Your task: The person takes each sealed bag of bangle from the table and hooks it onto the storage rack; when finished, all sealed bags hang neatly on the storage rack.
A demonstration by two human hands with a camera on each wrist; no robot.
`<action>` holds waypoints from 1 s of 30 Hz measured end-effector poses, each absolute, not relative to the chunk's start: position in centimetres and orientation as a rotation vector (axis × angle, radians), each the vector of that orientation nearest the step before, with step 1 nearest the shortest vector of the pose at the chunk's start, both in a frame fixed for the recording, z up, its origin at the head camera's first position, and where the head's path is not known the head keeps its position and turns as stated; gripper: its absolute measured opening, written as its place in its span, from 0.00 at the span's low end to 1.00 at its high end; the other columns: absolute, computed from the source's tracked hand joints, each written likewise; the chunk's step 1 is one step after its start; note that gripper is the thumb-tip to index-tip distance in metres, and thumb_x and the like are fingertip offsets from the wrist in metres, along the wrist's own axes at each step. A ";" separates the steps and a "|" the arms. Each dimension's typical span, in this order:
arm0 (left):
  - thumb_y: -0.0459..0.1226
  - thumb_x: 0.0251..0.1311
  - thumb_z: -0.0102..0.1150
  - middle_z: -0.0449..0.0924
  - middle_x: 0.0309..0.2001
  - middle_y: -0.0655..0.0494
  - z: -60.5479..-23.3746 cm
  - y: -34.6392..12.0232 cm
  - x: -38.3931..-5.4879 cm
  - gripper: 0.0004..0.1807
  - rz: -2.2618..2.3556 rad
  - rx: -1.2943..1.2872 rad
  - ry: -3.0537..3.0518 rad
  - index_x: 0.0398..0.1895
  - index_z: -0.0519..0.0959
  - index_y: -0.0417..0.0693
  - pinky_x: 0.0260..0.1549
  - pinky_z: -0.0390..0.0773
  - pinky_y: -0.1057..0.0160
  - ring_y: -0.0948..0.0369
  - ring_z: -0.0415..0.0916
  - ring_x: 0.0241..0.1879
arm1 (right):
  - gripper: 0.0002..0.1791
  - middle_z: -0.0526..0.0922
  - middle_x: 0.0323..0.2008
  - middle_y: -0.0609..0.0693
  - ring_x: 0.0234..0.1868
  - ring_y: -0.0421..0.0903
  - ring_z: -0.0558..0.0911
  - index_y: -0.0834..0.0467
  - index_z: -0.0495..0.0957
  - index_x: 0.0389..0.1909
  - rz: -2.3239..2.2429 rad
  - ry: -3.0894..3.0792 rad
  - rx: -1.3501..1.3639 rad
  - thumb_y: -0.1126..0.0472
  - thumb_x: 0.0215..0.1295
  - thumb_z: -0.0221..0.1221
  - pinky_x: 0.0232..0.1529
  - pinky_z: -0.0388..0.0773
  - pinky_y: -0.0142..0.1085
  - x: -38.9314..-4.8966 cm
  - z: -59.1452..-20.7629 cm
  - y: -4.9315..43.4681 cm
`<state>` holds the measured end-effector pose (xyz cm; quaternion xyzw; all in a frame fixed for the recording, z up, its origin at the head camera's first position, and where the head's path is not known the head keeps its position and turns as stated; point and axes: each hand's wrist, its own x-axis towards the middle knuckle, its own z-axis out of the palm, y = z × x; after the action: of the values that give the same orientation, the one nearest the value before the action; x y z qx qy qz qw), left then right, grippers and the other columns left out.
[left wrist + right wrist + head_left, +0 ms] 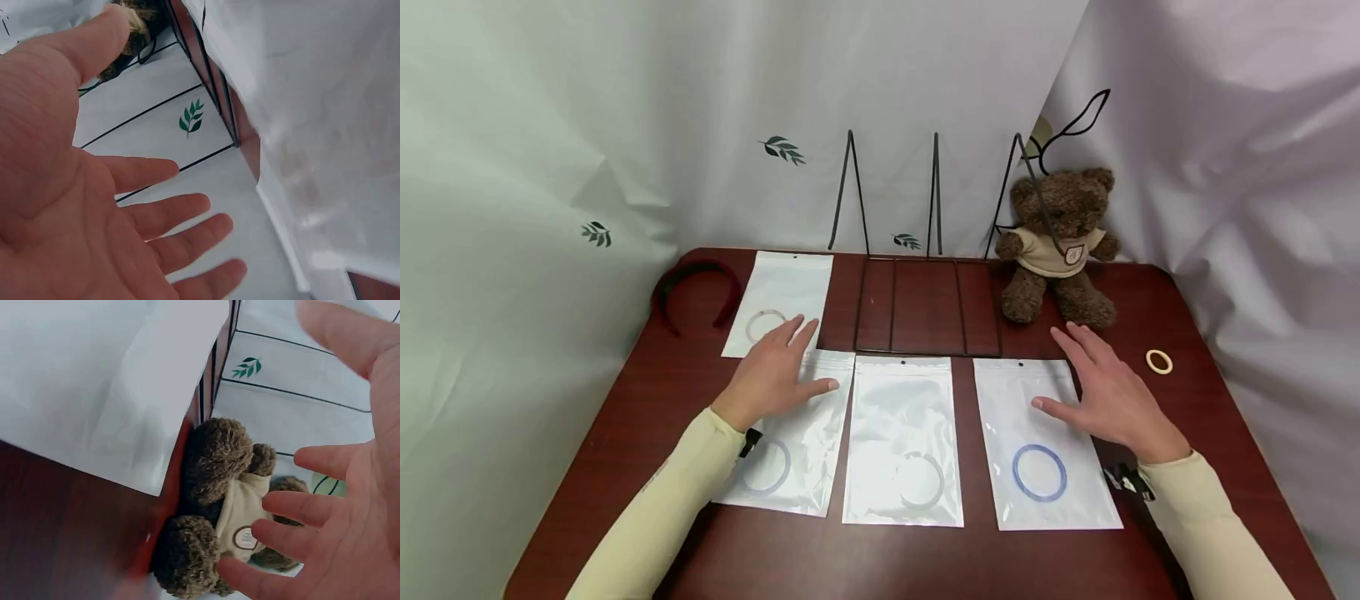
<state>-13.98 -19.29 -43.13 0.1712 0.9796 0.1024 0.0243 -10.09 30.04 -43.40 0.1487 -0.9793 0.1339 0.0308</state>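
Note:
My left hand (772, 377) hovers over a white zip pouch (816, 450) with a pale ring-shaped bangle (787, 467) showing through it. Its fingers are spread and hold nothing, as the left wrist view also shows. Farther back lies another pouch (790, 283) with a pinkish bangle (751, 321). In the middle is a pouch (898, 417) holding a whitish bangle (940, 479). My right hand (1112, 396), fingers extended and bare of any object, is above the right edge of a pouch (1015, 408) with a blue bangle (1063, 483).
A black wire rack (891, 312) stands at the back centre. Beside it sits a brown teddy bear (1052, 254) in a cream shirt. A dark red headband (730, 283) lies at the back left, and a small cream ring (1149, 359) near the right edge. Pale curtains (535, 167) surround the table.

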 end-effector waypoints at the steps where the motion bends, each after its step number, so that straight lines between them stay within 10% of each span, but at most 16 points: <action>1: 0.68 0.51 0.65 0.58 0.77 0.41 -43.2 -19.2 -14.3 0.58 0.341 0.522 3.013 0.79 0.57 0.48 0.67 0.69 0.41 0.41 0.61 0.73 | 0.61 0.59 0.76 0.63 0.73 0.66 0.61 0.50 0.53 0.80 0.431 -3.023 0.458 0.28 0.50 0.68 0.59 0.69 0.66 -10.2 -43.5 30.1; 30: 0.43 0.52 0.76 0.76 0.59 0.48 -44.2 -16.6 -23.5 0.45 1.078 0.320 2.499 0.73 0.65 0.50 0.52 0.79 0.56 0.54 0.77 0.55 | 0.50 0.65 0.72 0.64 0.67 0.64 0.64 0.59 0.61 0.74 0.695 -3.217 0.458 0.43 0.57 0.71 0.62 0.66 0.63 -11.2 -46.2 32.3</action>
<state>-23.46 -16.56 -44.19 0.1143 0.8936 0.3856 0.1995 -11.23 32.31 -46.16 0.1371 -0.9642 0.2082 -0.0905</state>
